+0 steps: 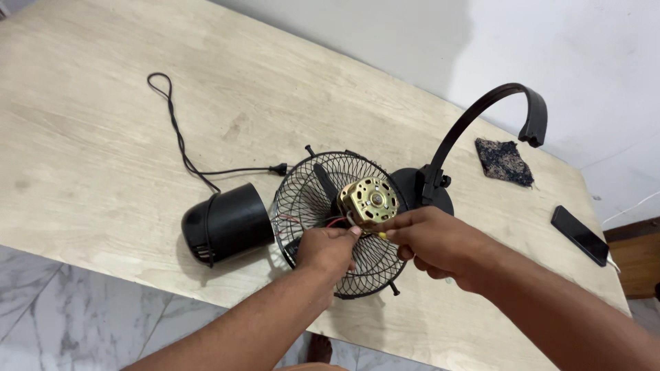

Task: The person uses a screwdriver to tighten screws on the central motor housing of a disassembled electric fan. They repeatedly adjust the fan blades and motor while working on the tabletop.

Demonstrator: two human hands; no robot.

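Both hands, left hand (328, 249) and right hand (432, 242), meet over the grille (306, 199) near the table edge (227, 295).

Bright even daylight, soft shadows, sharp

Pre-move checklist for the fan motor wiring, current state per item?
1. Power cord out of any socket: ok, its plug lies loose on the table.
2. Motor seated on the wire grille: cannot tell, the mounting is hidden.
3. Left hand on the wires: ok, fingertips at the wire ends below the motor.
4. Right hand grip: ok, pinching a small yellow-tipped piece; what it is, cannot tell.
5. Black motor cover out of the way: ok, lying on its side left of the grille.
6. Phone away from the work: ok, near the right table edge.
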